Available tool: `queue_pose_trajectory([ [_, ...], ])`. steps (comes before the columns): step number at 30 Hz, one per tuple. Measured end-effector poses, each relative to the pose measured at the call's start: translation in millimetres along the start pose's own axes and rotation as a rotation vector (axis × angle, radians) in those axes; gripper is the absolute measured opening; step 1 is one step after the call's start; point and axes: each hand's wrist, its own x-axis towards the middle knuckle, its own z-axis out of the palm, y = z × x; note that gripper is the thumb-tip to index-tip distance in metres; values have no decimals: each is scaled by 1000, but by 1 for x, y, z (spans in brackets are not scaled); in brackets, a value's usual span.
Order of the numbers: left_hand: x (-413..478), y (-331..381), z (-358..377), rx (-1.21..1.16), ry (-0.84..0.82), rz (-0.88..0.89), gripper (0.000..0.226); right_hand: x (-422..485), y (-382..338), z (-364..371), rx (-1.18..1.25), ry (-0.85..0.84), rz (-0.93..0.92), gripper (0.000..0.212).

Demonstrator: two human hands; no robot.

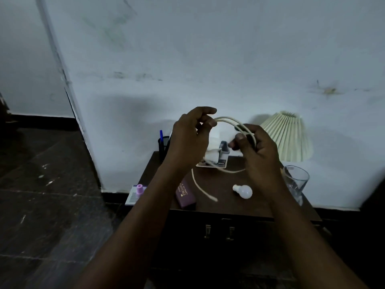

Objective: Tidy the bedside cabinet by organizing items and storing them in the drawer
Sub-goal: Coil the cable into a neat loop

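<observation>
**Both grips clamped on one white cable**

Grip on both sides is closed. The left hand [189, 138] pinches the white cable [233, 120] between thumb and curled fingers. The right hand [258, 155] curls round the same cable a little lower. Both hands are raised above the tabletop [220, 182].

Two strands of the cable arch between the hands. One loose tail drops to the tabletop and ends just beside the purple box [185, 193].

On the tabletop lie or stand:
- one light bulb [243, 191], on its side
- one drinking glass [295, 180], upright at the right edge
- one pleated lampshade [287, 136], at the back right
- one dark pen cup [163, 146], at the back left, with one blue pen [161, 134] in it
- one white box [214, 161] against the wall
- one pink-capped bottle [139, 189], at the left edge

Two small metal handles [207, 231] show on the dark front below.

The hands cover most of the white box. The right wrist hides the lamp's base and part of the glass. The left forearm cuts off the print on the purple box. Something dark in the right hand's fingers is too dim to make out.
</observation>
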Motion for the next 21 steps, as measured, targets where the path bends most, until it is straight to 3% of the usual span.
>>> queue_pose_trajectory([
  [3,-3,-1,-5,-106,-33,-104,23,10,-14,-6,240,-76,192,16],
  [7,-30,-23,-3,-513,-209,-478,21,8,-8,-14,654,-162,552,35],
  [11,-47,-41,0,-757,-362,-726,31,-7,16,-16,671,-158,685,32],
  [16,-39,-49,-3,-1011,-437,-891,25,-15,33,-14,580,-112,611,16],
  [19,-38,-57,-4,-1108,-381,-934,28,-13,38,-13,620,-164,537,23],
  [21,-36,-61,-5,-1151,-351,-952,28,-11,40,-13,428,-176,420,24],
])
